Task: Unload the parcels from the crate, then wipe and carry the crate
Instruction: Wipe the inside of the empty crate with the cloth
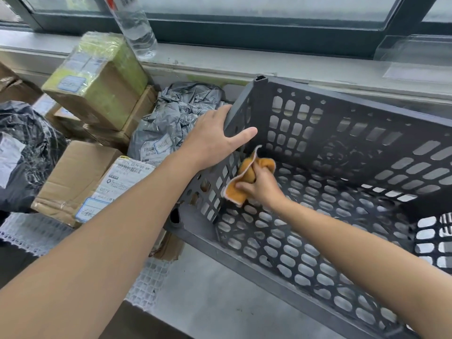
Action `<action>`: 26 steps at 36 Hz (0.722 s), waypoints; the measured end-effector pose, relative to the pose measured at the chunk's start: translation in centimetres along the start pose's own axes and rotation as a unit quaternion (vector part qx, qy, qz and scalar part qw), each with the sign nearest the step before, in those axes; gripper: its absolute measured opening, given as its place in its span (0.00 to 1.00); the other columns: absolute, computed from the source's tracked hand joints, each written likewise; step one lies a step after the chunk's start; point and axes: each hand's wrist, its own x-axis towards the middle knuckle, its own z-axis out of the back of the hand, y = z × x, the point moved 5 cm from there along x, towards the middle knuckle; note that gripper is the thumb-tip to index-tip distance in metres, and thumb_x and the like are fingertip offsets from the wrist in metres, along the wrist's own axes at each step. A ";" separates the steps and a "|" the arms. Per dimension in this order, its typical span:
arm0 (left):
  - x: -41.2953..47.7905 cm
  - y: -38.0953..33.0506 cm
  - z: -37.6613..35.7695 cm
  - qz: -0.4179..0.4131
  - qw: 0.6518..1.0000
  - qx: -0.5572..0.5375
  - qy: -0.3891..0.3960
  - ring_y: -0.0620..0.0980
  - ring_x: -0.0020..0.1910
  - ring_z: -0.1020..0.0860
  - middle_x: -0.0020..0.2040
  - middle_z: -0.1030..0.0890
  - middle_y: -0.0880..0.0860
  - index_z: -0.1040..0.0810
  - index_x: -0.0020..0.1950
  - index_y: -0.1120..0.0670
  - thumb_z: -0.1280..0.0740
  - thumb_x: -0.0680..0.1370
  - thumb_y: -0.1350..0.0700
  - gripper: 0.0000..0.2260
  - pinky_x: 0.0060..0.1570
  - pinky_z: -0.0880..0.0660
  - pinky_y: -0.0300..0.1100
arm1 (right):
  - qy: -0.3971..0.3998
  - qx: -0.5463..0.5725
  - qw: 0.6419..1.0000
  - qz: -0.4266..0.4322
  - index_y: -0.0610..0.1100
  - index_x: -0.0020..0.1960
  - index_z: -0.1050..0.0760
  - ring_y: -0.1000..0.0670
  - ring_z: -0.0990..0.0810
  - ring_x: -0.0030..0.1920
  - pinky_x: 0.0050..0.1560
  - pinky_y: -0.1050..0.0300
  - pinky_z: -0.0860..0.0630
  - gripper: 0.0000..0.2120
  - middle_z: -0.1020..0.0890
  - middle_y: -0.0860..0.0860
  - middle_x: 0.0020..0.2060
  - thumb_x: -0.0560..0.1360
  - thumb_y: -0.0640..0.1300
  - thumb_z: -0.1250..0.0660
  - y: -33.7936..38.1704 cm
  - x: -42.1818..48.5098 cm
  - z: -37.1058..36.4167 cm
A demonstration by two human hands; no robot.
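Left hand (215,140) grips crate (342,133) rim; right hand (265,188) clutches cloth (244,182) inside.

The dark grey perforated plastic crate (318,94) is a uniform charcoal, its walls and floor cut in a regular grid of rounded oblong slots, with one round swirl motif moulded in the far wall. The crumpled orange terry cloth (244,177) is mustard-orange with a pale pinkish-white stitched border. Also logged: silver-grey crinkled plastic mailer bag (176,118) with a white barcode label; plain brown cardboard box (73,172) with blue-outlined white labels; cardboard box wrapped in yellow-green tape (97,77); glossy black plastic bag (31,133); white lattice-pattern mesh mat (29,231); dark teal window frame (244,35).
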 end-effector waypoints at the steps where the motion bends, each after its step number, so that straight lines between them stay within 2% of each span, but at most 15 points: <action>1: 0.0 0.0 0.0 0.001 1.000 -0.001 0.001 0.50 0.64 0.31 0.63 0.27 0.49 0.35 0.73 0.46 0.43 0.69 0.25 0.39 0.65 0.30 0.56 | 0.005 -0.008 1.000 -0.010 0.43 0.70 0.34 0.47 0.25 0.61 0.63 0.55 0.31 0.33 0.23 0.47 0.60 0.70 0.47 0.23 -0.2 0.6 -0.2; 5: 0.0 0.1 0.0 0.003 1.000 -0.004 0.001 0.50 0.63 0.30 0.62 0.27 0.48 0.34 0.72 0.45 0.42 0.69 0.25 0.38 0.64 0.30 0.55 | 0.064 -0.082 0.994 -0.023 0.43 0.70 0.32 0.43 0.27 0.66 0.69 0.50 0.33 0.36 0.25 0.45 0.65 0.67 0.52 0.22 -0.9 1.2 -2.8; 8: 0.0 0.0 0.1 0.002 1.000 -0.002 0.002 0.50 0.64 0.31 0.63 0.28 0.49 0.35 0.73 0.46 0.41 0.70 0.26 0.37 0.65 0.30 0.55 | 0.068 -0.093 0.993 -0.007 0.42 0.70 0.32 0.42 0.28 0.66 0.70 0.50 0.33 0.40 0.26 0.44 0.66 0.64 0.52 0.20 -1.3 0.6 -4.5; 12: 0.0 -0.1 0.1 0.000 1.000 -0.003 0.002 0.50 0.64 0.31 0.64 0.28 0.48 0.35 0.73 0.45 0.41 0.71 0.27 0.36 0.65 0.31 0.54 | 0.083 -0.120 0.989 0.013 0.42 0.54 0.22 0.47 0.21 0.54 0.56 0.53 0.25 0.24 0.19 0.47 0.53 0.65 0.53 0.20 -1.5 -0.4 -5.3; 15: 0.0 -0.1 0.1 0.002 1.000 -0.007 0.006 0.51 0.63 0.30 0.62 0.27 0.48 0.34 0.72 0.44 0.41 0.70 0.26 0.36 0.64 0.30 0.55 | 0.078 -0.124 0.987 0.058 0.43 0.49 0.22 0.49 0.21 0.49 0.51 0.55 0.25 0.17 0.19 0.50 0.48 0.67 0.50 0.21 -0.9 -1.6 -5.6; 17: -0.1 -0.2 0.1 0.004 1.000 -0.009 0.007 0.51 0.62 0.29 0.61 0.26 0.48 0.33 0.71 0.44 0.41 0.70 0.26 0.35 0.64 0.29 0.55 | 0.081 -0.133 0.984 0.083 0.46 0.43 0.25 0.51 0.22 0.45 0.47 0.60 0.30 0.11 0.22 0.53 0.42 0.69 0.44 0.22 -0.4 -2.7 -6.2; 20: -0.2 -0.3 0.2 0.002 1.000 -0.008 0.007 0.51 0.62 0.29 0.61 0.26 0.48 0.32 0.70 0.44 0.41 0.70 0.26 0.34 0.63 0.29 0.55 | 0.113 -0.142 0.978 0.101 0.45 0.44 0.25 0.54 0.26 0.48 0.50 0.64 0.36 0.11 0.26 0.55 0.43 0.70 0.41 0.23 0.0 -4.4 -7.3; 23: -0.2 -0.2 0.1 0.007 1.000 -0.006 0.010 0.50 0.64 0.30 0.63 0.27 0.48 0.34 0.72 0.44 0.43 0.69 0.25 0.37 0.65 0.30 0.55 | 0.171 -0.161 0.965 0.114 0.45 0.44 0.25 0.58 0.29 0.47 0.52 0.69 0.38 0.10 0.24 0.53 0.43 0.70 0.43 0.24 -0.1 -5.5 -8.3; 24: -0.2 -0.2 0.1 0.009 1.000 -0.004 0.010 0.50 0.64 0.30 0.63 0.27 0.48 0.34 0.72 0.45 0.43 0.68 0.24 0.38 0.65 0.30 0.56 | 0.197 -0.180 0.958 0.101 0.45 0.45 0.24 0.55 0.27 0.47 0.53 0.67 0.36 0.09 0.23 0.51 0.44 0.71 0.46 0.25 -0.4 -5.9 -8.8; 26: -0.1 -0.2 0.1 0.010 1.000 0.002 0.009 0.50 0.64 0.30 0.64 0.27 0.48 0.34 0.72 0.45 0.44 0.68 0.24 0.39 0.65 0.30 0.56 | 0.232 -0.178 0.953 0.085 0.52 0.38 0.31 0.49 0.27 0.41 0.51 0.59 0.30 0.10 0.26 0.51 0.37 0.71 0.51 0.31 -0.8 -6.6 -9.1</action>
